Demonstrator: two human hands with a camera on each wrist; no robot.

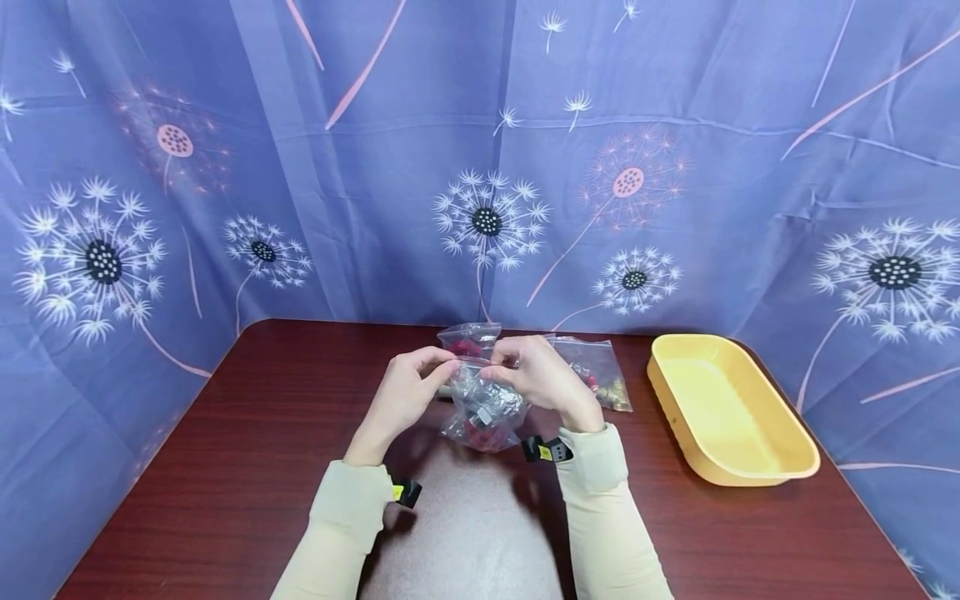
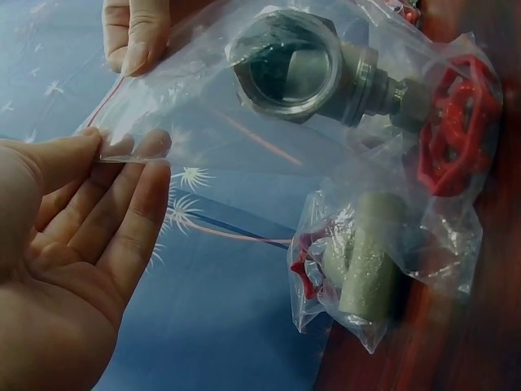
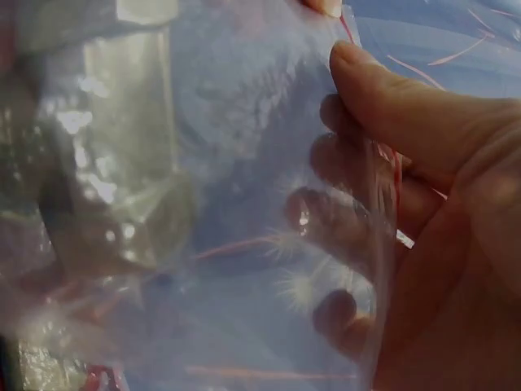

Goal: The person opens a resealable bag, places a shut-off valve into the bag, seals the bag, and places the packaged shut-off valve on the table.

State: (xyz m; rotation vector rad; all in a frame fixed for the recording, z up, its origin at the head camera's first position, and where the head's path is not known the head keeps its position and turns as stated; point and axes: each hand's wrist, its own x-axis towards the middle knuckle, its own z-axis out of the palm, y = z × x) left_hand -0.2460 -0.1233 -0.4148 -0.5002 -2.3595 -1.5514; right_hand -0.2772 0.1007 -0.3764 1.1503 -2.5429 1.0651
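Observation:
A clear zip bag (image 1: 487,398) hangs by its mouth between my two hands, above the table. Inside it, the left wrist view shows a metal valve (image 2: 285,65) with a red handwheel (image 2: 460,126). My left hand (image 1: 400,393) pinches the left end of the bag's top edge between thumb and fingers. At the other end, my right hand (image 1: 536,373) pinches the same edge; its fingers (image 3: 326,224) show through the plastic in the right wrist view. The bag's lower part reaches down near the tabletop; whether it touches cannot be told.
Behind the held bag lies another bag (image 1: 468,333) with a greenish, red-handled valve (image 2: 370,257). To the right is a flat zip bag (image 1: 607,367) with red and brass-coloured parts. A yellow basin (image 1: 727,408) stands at the table's right side. Blue patterned cloth (image 1: 375,208) surrounds the table.

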